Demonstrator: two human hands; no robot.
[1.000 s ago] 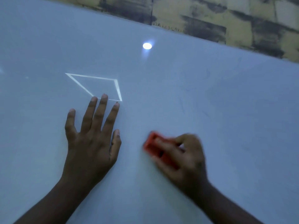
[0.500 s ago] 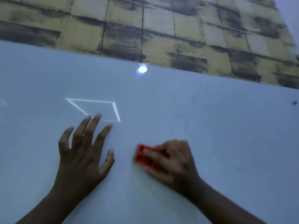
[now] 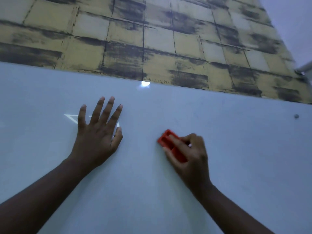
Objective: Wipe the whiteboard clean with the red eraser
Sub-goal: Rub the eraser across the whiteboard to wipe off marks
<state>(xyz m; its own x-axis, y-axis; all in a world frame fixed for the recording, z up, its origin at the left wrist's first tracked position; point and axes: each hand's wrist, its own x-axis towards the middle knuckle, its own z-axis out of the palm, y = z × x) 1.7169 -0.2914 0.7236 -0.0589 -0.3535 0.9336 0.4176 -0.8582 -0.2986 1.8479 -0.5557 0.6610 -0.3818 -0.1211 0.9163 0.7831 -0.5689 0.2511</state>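
Whiteboard [image 3: 236, 166] fills lower part of view. Right hand [image 3: 189, 154] grips red eraser [image 3: 168, 142], fingers curled over its top, eraser flat against board, right of centre. Left hand [image 3: 98, 132] flat on board, fingers straight and spread, well apart from eraser. Bright outline reflection [image 3: 70, 118] partly hidden under left hand. Round light glare [image 3: 145, 83] at board's upper edge. Small dark dot [image 3: 296, 116] near right edge. Yellow tiled wall [image 3: 152, 39] above board.

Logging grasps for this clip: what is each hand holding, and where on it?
Right hand grips the red eraser by its back; left hand holds nothing.
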